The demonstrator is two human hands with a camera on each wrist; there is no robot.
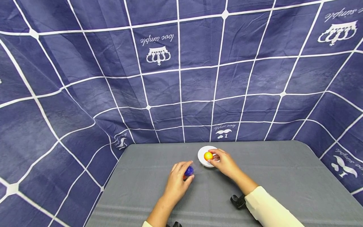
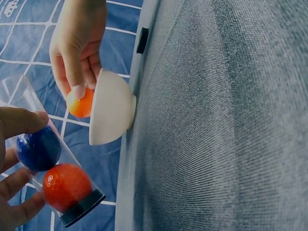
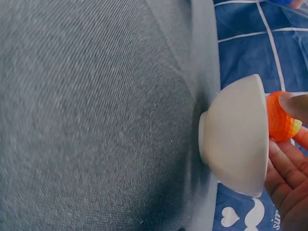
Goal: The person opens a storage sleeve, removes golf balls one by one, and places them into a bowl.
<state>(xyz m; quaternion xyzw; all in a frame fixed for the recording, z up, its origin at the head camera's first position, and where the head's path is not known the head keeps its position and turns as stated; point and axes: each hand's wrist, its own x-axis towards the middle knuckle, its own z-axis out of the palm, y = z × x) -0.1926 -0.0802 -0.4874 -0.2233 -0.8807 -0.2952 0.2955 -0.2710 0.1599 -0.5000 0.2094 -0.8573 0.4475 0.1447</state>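
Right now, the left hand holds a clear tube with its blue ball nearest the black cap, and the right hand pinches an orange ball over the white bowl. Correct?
Not quite: in the left wrist view, the red ball, not the blue ball, sits nearest the black cap. The rest stands.

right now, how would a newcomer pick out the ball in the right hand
On the grey table, find the white bowl near the far edge. The orange-yellow ball is at the bowl's mouth, pinched in the right hand. Unlike the blue ball and the reddish ball, it is outside the clear tube.
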